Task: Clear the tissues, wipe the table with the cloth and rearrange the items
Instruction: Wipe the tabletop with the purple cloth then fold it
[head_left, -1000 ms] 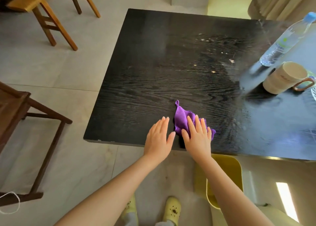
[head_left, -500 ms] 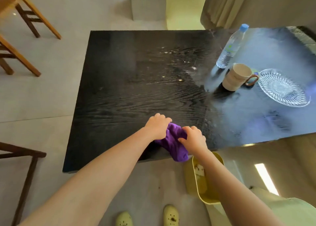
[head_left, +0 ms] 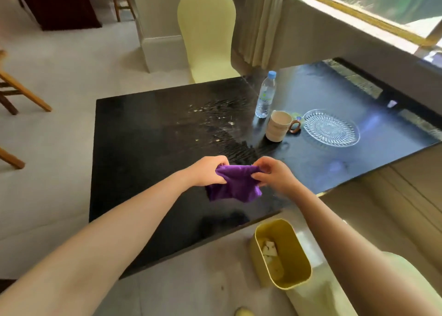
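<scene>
A purple cloth [head_left: 233,184] hangs above the near part of the black table [head_left: 143,134], stretched between both hands. My left hand [head_left: 208,171] grips its left top edge and my right hand [head_left: 272,173] pinches its right top edge. White crumbs and smears [head_left: 212,117] dot the table's middle. Further right stand a water bottle [head_left: 265,95], a cream mug [head_left: 278,125] with a brown handle, and a clear glass plate [head_left: 331,130]. White tissues [head_left: 269,248] lie inside the yellow bin [head_left: 294,271] on the floor.
A chair with a pale yellow cover [head_left: 207,31] stands at the table's far edge. Wooden chairs [head_left: 16,93] are on the left. A window sill [head_left: 358,43] runs along the right, with curtains [head_left: 260,19] behind the table.
Both hands went from pressing the cloth flat on the table to lifting it and spreading it between them. The head view has swung up and right.
</scene>
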`<action>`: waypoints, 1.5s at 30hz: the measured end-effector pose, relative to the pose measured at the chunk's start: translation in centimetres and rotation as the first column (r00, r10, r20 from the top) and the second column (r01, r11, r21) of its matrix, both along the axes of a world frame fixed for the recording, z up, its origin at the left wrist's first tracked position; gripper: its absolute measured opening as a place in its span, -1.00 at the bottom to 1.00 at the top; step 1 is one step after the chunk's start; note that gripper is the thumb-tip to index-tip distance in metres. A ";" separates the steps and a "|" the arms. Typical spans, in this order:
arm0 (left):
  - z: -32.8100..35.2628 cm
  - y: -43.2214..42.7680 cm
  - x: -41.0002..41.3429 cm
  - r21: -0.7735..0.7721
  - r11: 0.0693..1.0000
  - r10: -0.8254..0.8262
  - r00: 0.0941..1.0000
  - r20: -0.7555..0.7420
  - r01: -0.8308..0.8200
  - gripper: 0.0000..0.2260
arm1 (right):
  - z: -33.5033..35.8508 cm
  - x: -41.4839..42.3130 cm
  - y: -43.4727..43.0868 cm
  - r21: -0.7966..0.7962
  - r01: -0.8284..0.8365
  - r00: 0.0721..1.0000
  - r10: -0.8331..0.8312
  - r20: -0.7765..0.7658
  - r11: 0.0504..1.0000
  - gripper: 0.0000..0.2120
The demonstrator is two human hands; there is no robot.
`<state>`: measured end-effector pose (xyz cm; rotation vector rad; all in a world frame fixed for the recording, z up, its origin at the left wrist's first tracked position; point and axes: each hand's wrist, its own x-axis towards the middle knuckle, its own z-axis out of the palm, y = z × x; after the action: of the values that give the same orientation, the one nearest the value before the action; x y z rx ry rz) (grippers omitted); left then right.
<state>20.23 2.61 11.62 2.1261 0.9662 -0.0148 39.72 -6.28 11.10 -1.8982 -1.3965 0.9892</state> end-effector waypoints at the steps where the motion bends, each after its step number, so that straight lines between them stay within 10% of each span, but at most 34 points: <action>1: 1.2 0.2 0.5 -0.001 1.000 -0.003 1.000 0.018 0.003 -0.84 | 1.4 0.6 0.0 0.011 -0.002 0.999 0.003 -0.032 1.000 -0.78; 16: 14.0 -0.5 13.3 -0.517 0.851 0.136 0.914 0.383 0.090 -0.76 | 13.7 14.5 -2.2 0.175 0.109 0.953 -0.053 -0.298 0.978 -0.82; 27: 14.4 -2.3 24.1 -0.147 0.986 -0.030 0.962 0.272 0.072 -0.72 | 18.3 24.1 -5.4 0.285 0.108 0.994 -0.097 -0.053 0.952 -0.84; 34: 13.4 1.1 29.7 -0.019 0.999 -0.031 0.965 0.260 0.037 -0.73 | 18.0 28.6 -4.2 0.203 0.184 0.957 -0.129 -0.258 0.962 -0.78; 45: 13.6 7.2 38.9 0.016 0.948 -0.309 0.906 0.289 0.319 -0.83 | 16.7 37.5 -2.6 0.131 0.347 0.938 -0.347 -0.026 0.929 -0.77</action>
<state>59.16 9.78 25.21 2.1586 0.4442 0.1156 77.23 -8.83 27.81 -1.9531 -1.0450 0.7061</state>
